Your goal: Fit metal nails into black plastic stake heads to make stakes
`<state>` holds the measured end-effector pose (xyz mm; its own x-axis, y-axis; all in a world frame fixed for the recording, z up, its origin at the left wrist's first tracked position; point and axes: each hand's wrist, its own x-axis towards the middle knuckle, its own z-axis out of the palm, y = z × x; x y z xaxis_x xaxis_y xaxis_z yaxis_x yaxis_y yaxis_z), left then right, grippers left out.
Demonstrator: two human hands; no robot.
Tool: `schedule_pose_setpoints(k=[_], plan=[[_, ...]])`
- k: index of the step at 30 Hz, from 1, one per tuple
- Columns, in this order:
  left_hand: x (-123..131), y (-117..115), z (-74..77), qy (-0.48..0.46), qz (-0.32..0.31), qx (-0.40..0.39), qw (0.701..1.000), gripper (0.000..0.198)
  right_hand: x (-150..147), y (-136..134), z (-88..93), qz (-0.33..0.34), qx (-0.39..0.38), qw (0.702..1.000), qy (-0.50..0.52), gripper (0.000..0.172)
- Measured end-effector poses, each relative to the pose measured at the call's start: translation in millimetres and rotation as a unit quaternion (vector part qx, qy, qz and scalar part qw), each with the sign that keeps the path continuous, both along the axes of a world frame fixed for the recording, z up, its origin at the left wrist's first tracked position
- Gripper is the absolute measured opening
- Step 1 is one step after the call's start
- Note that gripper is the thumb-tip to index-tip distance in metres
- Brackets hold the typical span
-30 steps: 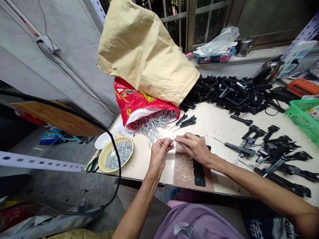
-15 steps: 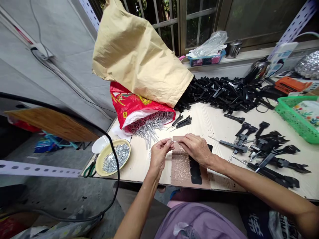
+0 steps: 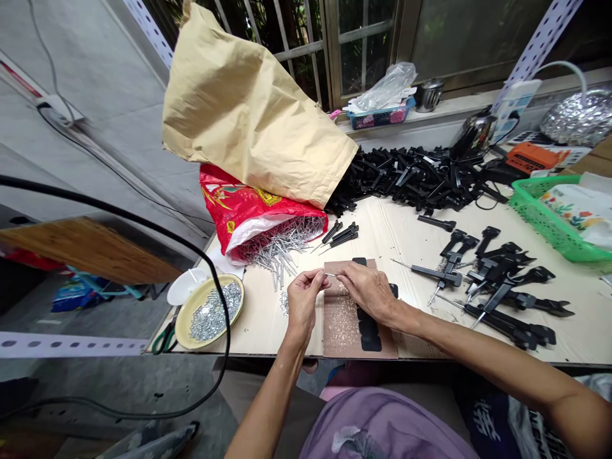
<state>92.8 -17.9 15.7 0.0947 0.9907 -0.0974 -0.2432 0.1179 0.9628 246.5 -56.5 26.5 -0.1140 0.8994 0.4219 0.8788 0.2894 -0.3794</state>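
Note:
My left hand point(image 3: 305, 299) is closed in a pinch above the table's front part. One end of a thin metal pin point(image 3: 331, 275) reaches its fingertips; any smaller piece between them is too small to make out. From the other side, my right hand point(image 3: 370, 293) grips the same pin, fingers bent over a brown board point(image 3: 339, 325). Black rounded pads point(image 3: 370, 336) lie in a row on that board, partly under the right hand. Left of the hands, a yellow bowl point(image 3: 180, 326) holds small shiny metal pieces point(image 3: 214, 311).
Many metal pins point(image 3: 280, 252) spill from a red bag point(image 3: 229, 207) under a tan sack point(image 3: 258, 121). Black clip-like parts point(image 3: 415, 175) are heaped behind, with more point(image 3: 497, 280) at right. A green basket point(image 3: 554, 223) stands far right; a black cable point(image 3: 143, 209) crosses at left.
The view has swung slightly to the right, so the table's things appear further left. Both hands stay together with the pin between them; the pinch looks much the same.

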Motion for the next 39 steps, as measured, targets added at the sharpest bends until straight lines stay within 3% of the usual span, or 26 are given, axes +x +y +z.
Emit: schedule_pose_setpoints(k=[4, 8, 13, 16, 22, 26, 33, 39], plan=[[3, 2, -1.3, -0.022, -0.026, -0.032, 0.999, 0.032, 2, 0, -3.1, 0.005, -0.022, 1.000, 0.017, 0.018], [5, 1, -3.0, -0.024, -0.018, -0.031, 0.999, 0.031, 3, 0, -5.4, -0.010, -0.028, 0.999, -0.012, 0.027], [6, 1, -5.7, -0.027, -0.021, -0.037, 0.999, 0.030, 3, 0, -8.1, 0.006, -0.016, 1.000, 0.006, 0.020], [6, 1, -6.8, -0.031, -0.020, -0.041, 0.998, 0.030, 3, 1, -9.4, -0.007, -0.010, 1.000, -0.022, 0.027], [7, 1, -7.1, -0.038, -0.027, -0.030, 0.998, 0.029, 6, 3, -11.8, 0.039, -0.035, 0.997, 0.054, 0.020], [7, 1, -6.9, -0.029, -0.020, -0.038, 0.999, 0.029, 7, 3, -12.2, 0.027, -0.042, 0.998, 0.030, 0.026], [8, 0, -5.3, -0.058, -0.039, -0.059, 0.996, 0.030, 10, 7, -16.7, 0.087, -0.050, 0.982, 0.159, 0.019], [21, -1, -9.2, -0.078, -0.059, -0.108, 0.989, 0.034, 20, 5, -13.8, 0.071, -0.086, 0.961, 0.252, 0.017]])
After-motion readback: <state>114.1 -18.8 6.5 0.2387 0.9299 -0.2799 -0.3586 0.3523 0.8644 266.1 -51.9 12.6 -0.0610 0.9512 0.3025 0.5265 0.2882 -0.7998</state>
